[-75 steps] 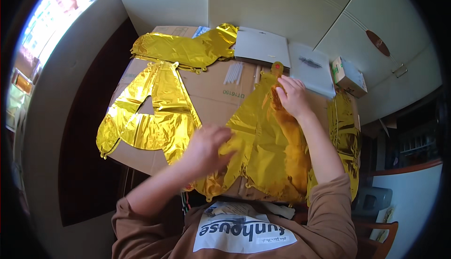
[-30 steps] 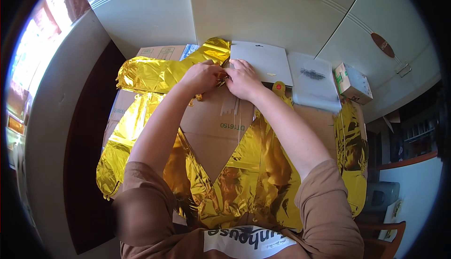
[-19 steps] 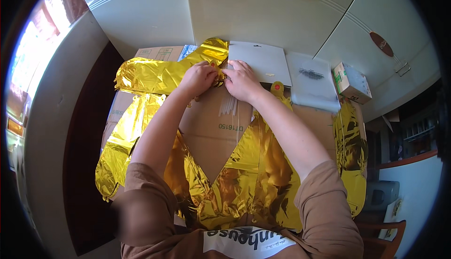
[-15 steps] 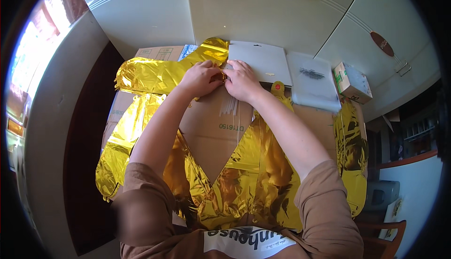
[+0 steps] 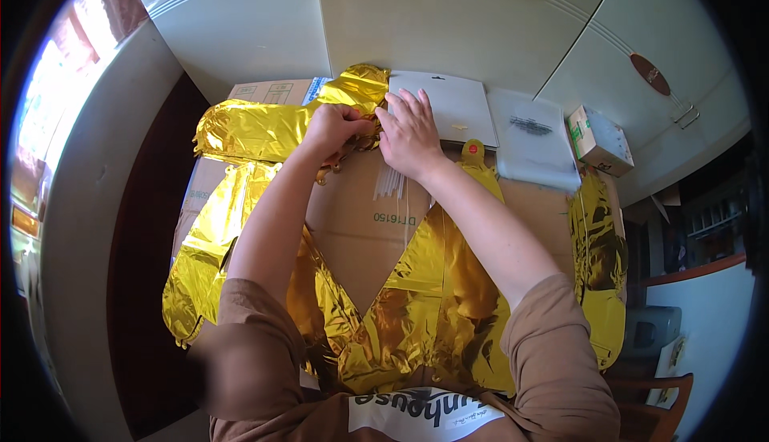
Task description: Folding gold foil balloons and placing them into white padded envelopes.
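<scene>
A gold foil balloon [image 5: 256, 131], flat and uninflated, lies across the far left of the cardboard [image 5: 360, 238]. My left hand [image 5: 330, 131] pinches its crumpled edge, thumb and fingers pressed together. Beside it, with fingers spread, my right hand [image 5: 410, 137] hovers at that balloon's right end and grips nothing; whether a fingertip touches the foil is hard to tell. Several thin clear straws [image 5: 390, 183] lie just below the hands. Nearest me is a large V-shaped gold foil balloon [image 5: 400, 346], also flat, partly under my right forearm.
Another gold foil piece [image 5: 212, 242] lies at the left, one more [image 5: 597, 274] at the right. Behind my right hand are a white card sheet [image 5: 465, 105], a clear plastic bag [image 5: 537, 149] and a small box [image 5: 601, 141]. White cabinet doors [image 5: 432, 33] close off the far side.
My right hand has lifted off the foil and opened its fingers. My left hand has shifted slightly left, still pinching the balloon's edge.
</scene>
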Tool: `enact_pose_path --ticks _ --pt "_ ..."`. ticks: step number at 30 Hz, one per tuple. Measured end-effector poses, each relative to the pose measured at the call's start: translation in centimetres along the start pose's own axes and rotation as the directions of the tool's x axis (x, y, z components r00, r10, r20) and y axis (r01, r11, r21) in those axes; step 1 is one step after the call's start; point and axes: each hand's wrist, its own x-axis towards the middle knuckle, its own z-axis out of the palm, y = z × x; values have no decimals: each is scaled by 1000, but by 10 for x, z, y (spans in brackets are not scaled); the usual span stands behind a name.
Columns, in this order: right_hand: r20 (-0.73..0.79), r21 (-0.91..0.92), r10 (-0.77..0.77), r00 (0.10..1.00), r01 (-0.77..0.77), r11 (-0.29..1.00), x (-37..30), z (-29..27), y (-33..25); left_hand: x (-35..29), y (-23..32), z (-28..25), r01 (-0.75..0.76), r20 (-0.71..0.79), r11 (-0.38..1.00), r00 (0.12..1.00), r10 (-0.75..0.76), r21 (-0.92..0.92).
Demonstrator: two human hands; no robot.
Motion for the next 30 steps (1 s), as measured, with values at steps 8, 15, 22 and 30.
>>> enact_pose_path --ticks 8,15,22,30 --pt "256 -82 -126 958 152 985 4 1 -17 20 -28 -9 -129 -116 945 988 98 -301" --pt "474 -40 -101 875 136 990 20 -14 -19 21 -26 -37 -171 -348 798 936 -52 -578" --pt "557 -68 -52 829 108 992 30 -19 -23 37 -81 -189 -382 -670 689 714 -204 -616" --pt "567 -84 -3 824 61 995 38 -16 -27 -79 -81 -440 -711 -900 559 265 -347 -425"
